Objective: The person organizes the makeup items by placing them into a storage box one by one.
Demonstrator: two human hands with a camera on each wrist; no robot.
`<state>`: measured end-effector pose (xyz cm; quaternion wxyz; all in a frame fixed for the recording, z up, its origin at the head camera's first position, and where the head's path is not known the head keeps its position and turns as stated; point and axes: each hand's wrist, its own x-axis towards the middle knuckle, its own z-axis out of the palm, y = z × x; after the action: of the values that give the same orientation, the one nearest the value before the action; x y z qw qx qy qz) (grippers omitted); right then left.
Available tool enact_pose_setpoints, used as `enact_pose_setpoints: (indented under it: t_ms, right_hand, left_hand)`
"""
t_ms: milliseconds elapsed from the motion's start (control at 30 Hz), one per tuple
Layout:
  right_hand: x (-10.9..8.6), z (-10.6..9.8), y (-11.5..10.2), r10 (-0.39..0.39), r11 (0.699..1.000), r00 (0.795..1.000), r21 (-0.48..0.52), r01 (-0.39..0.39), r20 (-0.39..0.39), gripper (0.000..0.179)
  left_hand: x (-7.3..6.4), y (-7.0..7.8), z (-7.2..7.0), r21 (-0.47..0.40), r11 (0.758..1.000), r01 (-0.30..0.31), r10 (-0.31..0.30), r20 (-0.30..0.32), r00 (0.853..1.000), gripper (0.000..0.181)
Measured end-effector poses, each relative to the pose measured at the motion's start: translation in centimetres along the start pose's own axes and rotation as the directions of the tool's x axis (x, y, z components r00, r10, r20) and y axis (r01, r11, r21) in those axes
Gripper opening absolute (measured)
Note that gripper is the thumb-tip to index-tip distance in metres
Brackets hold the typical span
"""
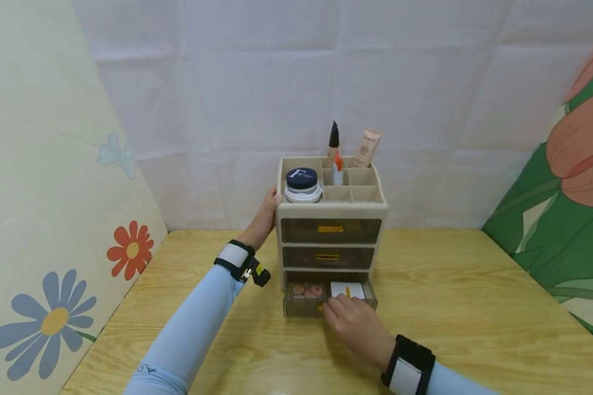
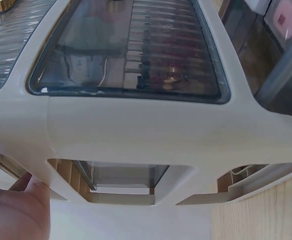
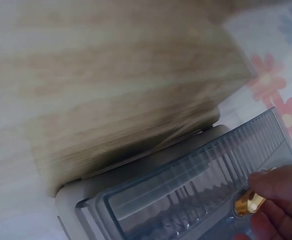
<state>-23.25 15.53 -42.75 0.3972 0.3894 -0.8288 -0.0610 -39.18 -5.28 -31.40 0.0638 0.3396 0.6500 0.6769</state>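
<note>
A cream cosmetics organizer (image 1: pixel 332 208) with smoky see-through drawers stands on the table. My left hand (image 1: pixel 263 220) rests against its left side near the top; in the left wrist view part of that hand (image 2: pixel 21 212) shows beside a side opening, its other fingers out of sight. The bottom drawer (image 1: pixel 301 309) is pulled out, with pinkish round items (image 1: pixel 307 291) on its left and a white box (image 1: pixel 347 289) on its right. At the drawer front, my right hand (image 1: pixel 358 327) pinches the gold handle (image 3: pixel 249 202) between thumb and fingers.
Two closed drawers, the upper (image 1: pixel 301 231) and the middle (image 1: pixel 301 258), sit above. The top tray holds a dark-lidded round jar (image 1: pixel 301 179), a black-capped bottle (image 1: pixel 333 135) and a BB cream tube (image 1: pixel 367 148). Behind the wooden table (image 1: pixel 449 296) hangs a white cloth (image 1: pixel 247 99).
</note>
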Motion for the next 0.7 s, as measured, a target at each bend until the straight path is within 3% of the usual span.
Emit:
enact_pose_setpoints:
  t_ms: [133,300,533,700]
  right_hand:
    - [0.4,0.7,0.4,0.003,1.000,1.000,-0.023,-0.003,-0.004,0.056]
    - [0.8,1.6,1.0,0.009,0.999,0.999,-0.047,-0.010,-0.031,0.061]
    - [1.0,2.4,1.7,0.032,0.999,0.999,-0.016,-0.032,0.007,0.006]
    - [1.1,3.0,2.2,0.037,0.999,0.999,-0.034,-0.037,0.016,0.011]
  left_hand:
    - [0.4,-0.9,-0.2,0.011,1.000,-0.007,0.008,-0.019,1.000,0.058]
    - [0.5,-1.1,-0.2,-0.001,1.000,-0.021,0.021,-0.014,1.000,0.059]
    - [-0.2,0.6,0.2,-0.020,1.000,-0.006,0.007,0.016,1.000,0.058]
    - [-0.9,1.9,0.6,-0.001,1.000,0.005,-0.005,0.024,1.000,0.058]
